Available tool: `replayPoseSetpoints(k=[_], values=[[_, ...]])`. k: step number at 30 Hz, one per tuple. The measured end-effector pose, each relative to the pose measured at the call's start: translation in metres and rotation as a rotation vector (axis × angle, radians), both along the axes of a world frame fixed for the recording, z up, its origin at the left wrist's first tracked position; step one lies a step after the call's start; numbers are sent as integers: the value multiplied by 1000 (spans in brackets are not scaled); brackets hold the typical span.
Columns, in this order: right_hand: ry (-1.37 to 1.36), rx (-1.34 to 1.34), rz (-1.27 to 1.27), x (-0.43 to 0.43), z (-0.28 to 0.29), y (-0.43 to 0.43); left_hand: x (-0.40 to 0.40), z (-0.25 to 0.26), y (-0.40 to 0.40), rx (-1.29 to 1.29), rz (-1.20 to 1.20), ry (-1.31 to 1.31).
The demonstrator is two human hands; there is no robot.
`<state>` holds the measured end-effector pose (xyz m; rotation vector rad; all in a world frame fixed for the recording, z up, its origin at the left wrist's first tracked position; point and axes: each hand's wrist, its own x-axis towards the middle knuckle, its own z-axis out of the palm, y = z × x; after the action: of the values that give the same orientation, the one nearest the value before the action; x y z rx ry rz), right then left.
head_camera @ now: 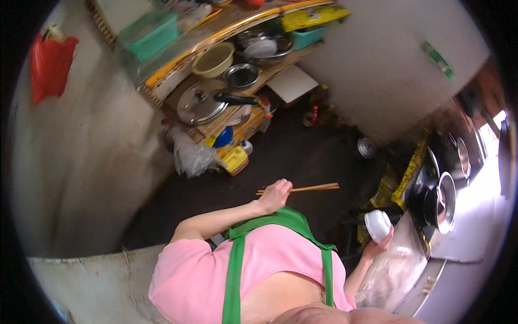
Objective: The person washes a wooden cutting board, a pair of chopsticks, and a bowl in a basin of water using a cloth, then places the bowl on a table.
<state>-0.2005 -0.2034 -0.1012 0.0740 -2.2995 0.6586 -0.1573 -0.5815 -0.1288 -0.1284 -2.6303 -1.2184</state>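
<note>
My left hand [277, 196] is closed around a pair of wooden chopsticks [315, 188] in front of the green apron [279, 218]. The chopsticks lie roughly level, with their longer part reaching to the right of the fist. Out to the right, my right hand [378, 245] holds a white bowl [377, 225] by its side. The bowl is tilted, and its inside is hidden from view.
At the upper left, a wooden shelf holds a glass-and-metal lid [200, 103], a cream basin [214, 60] and metal bowls [241, 75]. Below stands a yellow jug [234, 160] beside a clear plastic bag [194, 154]. Metal pots [446, 202] stand on a counter at right.
</note>
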Motion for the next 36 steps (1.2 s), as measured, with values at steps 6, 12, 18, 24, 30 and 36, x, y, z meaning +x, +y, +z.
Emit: replayPoseSetpoints(k=[6,12,18,24,30,36], values=[[-11,62,439,-121,11,-107,45,-20,-56,51,483,-141],[-219,-90,805,-206,-13,-237,83,-25,-66,71,952,-275],[-316,61,1312,-227,-14,-365,87,-37,-60,46,1260,-365],[-297,-5,1837,-207,-27,-458,85,-34,-50,47,1504,-306],[-279,35,2181,-157,-21,-521,112,-69,-28,77,1717,-332],[-298,46,2461,-67,-21,-578,155,-132,-14,357,2083,-143]])
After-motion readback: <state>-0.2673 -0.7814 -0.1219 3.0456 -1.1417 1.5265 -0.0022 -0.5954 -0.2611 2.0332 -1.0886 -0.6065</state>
